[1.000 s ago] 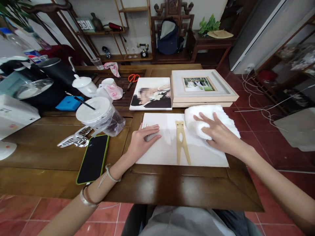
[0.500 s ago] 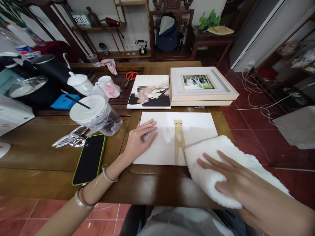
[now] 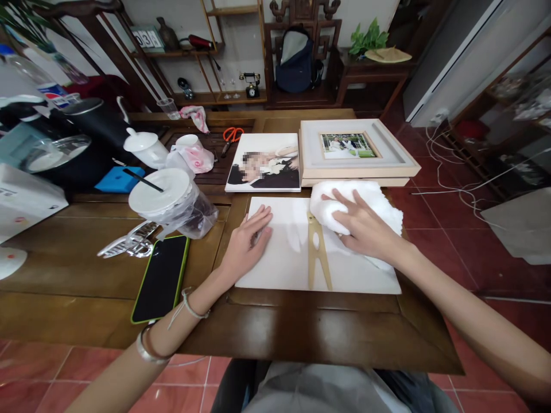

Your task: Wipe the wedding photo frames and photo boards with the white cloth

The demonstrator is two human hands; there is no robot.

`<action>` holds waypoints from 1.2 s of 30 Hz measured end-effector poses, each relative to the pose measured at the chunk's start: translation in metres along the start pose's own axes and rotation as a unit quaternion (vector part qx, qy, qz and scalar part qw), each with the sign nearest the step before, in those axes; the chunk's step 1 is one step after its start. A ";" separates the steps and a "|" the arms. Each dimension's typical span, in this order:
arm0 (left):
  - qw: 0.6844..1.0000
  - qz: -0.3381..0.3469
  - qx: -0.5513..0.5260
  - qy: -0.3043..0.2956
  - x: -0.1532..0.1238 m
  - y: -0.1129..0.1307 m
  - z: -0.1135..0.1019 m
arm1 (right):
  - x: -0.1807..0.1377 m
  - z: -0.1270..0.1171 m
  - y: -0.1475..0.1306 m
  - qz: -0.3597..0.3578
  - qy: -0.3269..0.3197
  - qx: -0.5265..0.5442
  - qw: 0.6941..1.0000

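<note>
A white board [image 3: 288,258] lies flat on the wooden table [image 3: 310,327] in front of me, with a wooden stand leg [image 3: 317,252] fixed down its middle. My left hand [image 3: 247,241] rests flat on the board's left part, fingers stretched out. My right hand [image 3: 364,226] presses with spread fingers on a fluffy white cloth [image 3: 379,203] at the board's far right corner. Just beyond it sits a framed photo [image 3: 350,149] on a stack of frames, and a canvas photo print [image 3: 264,163] lies to its left.
A black phone in a green case [image 3: 162,278] lies left of the board beside a silver hair clip [image 3: 129,244]. A lidded plastic cup with a straw [image 3: 166,198], a white teapot [image 3: 146,149], orange scissors [image 3: 232,135] and boxes crowd the left side. Shelves, a backpack and cables stand beyond.
My right hand swept the cloth from the far right corner down to the near right edge, then back up to the far corner. My left hand stayed on the board.
</note>
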State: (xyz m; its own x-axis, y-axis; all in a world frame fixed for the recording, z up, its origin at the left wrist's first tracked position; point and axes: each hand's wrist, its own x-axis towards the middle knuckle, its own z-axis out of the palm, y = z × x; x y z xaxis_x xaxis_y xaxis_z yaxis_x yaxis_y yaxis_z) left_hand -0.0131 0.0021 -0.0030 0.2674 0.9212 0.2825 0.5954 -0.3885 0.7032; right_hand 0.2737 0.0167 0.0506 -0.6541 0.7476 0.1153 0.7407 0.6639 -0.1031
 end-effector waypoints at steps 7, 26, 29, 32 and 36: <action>1.000 0.001 0.020 -0.008 0.000 -0.003 0.002 | -0.027 -0.004 -0.036 -0.027 -0.068 0.032 0.997; 1.000 -0.003 0.019 -0.011 0.001 0.000 0.000 | -0.001 -0.031 -0.036 0.070 -0.027 -0.027 0.997; 1.000 -0.002 0.020 -0.009 0.001 0.001 0.000 | 0.022 -0.008 -0.026 0.029 -0.037 -0.017 0.999; 1.000 -0.003 0.021 -0.011 0.002 0.002 0.000 | 0.024 0.003 -0.026 -0.012 -0.057 0.003 0.998; 1.000 -0.005 0.021 -0.009 0.002 0.003 0.000 | 0.004 0.003 -0.039 -0.056 -0.069 0.028 0.996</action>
State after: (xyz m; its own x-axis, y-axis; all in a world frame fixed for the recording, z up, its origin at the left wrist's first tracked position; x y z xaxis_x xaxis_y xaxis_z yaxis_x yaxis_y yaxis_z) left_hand -0.0105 0.0025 -0.0001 0.2746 0.9247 0.2637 0.6292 -0.3802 0.6779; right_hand 0.2418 -0.0067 0.0519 -0.7494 0.6620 -0.0081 0.6553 0.7399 -0.1521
